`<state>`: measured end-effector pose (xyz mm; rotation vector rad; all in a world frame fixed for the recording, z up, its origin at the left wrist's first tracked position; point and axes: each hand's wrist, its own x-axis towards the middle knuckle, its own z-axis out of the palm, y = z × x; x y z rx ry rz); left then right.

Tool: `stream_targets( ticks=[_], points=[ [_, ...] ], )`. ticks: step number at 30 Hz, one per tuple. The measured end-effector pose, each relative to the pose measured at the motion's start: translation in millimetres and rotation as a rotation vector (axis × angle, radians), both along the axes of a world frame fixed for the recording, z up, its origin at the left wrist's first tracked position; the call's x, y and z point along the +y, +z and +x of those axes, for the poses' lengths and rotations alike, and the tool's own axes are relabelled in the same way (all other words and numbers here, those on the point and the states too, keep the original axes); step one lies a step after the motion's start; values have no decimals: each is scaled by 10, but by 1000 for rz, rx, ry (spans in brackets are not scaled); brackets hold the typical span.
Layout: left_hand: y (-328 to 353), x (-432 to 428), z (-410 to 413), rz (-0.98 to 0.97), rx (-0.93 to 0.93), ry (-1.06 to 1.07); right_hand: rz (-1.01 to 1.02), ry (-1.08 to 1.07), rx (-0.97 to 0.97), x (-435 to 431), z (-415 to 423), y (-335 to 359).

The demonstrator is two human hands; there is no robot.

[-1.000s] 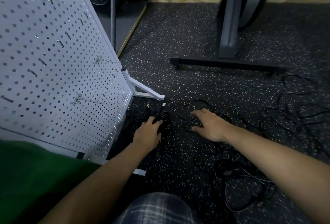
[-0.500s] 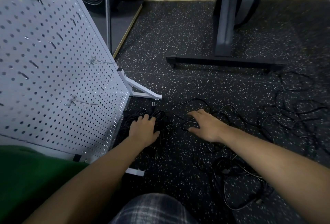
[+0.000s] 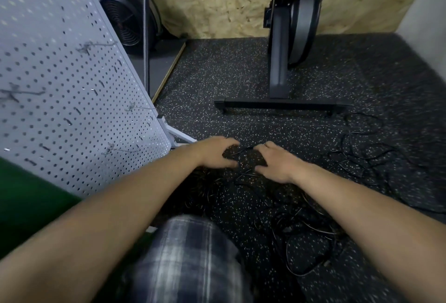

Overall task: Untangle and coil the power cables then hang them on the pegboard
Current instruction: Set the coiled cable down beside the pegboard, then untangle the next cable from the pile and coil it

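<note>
Nearest the camera, a knee in plaid shorts [image 3: 188, 261] and a green sleeve [image 3: 26, 206] sit just right of the pegboard's low edge. Further right of the pegboard, loose black power cables [image 3: 306, 247] loop on the speckled rubber floor [image 3: 241, 73] beneath the right forearm. A dim, dark cable bundle [image 3: 205, 189] lies at the pegboard's base under the left forearm.

Beyond these, the left hand [image 3: 217, 155] and the right hand [image 3: 277, 162] reach out close together, just right of the pegboard's white foot [image 3: 181, 136]. Both are arched, fingers curved down and thumbs spread, with a thin cable strand [image 3: 241, 151] running between their fingertips. Blur hides whether either hand pinches it. More tangled cables [image 3: 362, 157] spread well right of the pegboard.

The grey pegboard [image 3: 72, 85] leans at the left, its wire hooks [image 3: 142, 107] bare. Behind it stands a black fan [image 3: 123, 17]. To its right and further back are an exercise machine's base bar [image 3: 277, 104] and a chipboard wall [image 3: 217, 1].
</note>
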<state>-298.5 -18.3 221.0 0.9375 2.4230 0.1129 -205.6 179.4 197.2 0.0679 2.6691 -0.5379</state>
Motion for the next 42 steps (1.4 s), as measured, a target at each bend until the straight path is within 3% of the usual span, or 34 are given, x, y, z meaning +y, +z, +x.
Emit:
stream_targets(
  ticks=[5,9,18,26,33,38,42],
  points=[
    [725,430,225,-77,112,-67,77,-34,68,343,351,444],
    [810,717,516,-46,147,-100,77,-87,85,553,670,558],
    [-385,962,1209,-172,-6,-137,147,-81,-103,890,1497,-198],
    [-1419,1122,1593,-207,-194,-58,-13,-293,-244,948,1938,-1163],
    [-2154,1192,1831,-32,-353,198,-108,-445,-484,673,2113,-1845],
    [-2432,1134,1987,-156,-369,0,-138,-469,-592,504,2241,-2098],
    [-2552,1100,2120,-141,-261,-80,-97,-467,-610,338,2290,-2182]
  ],
)
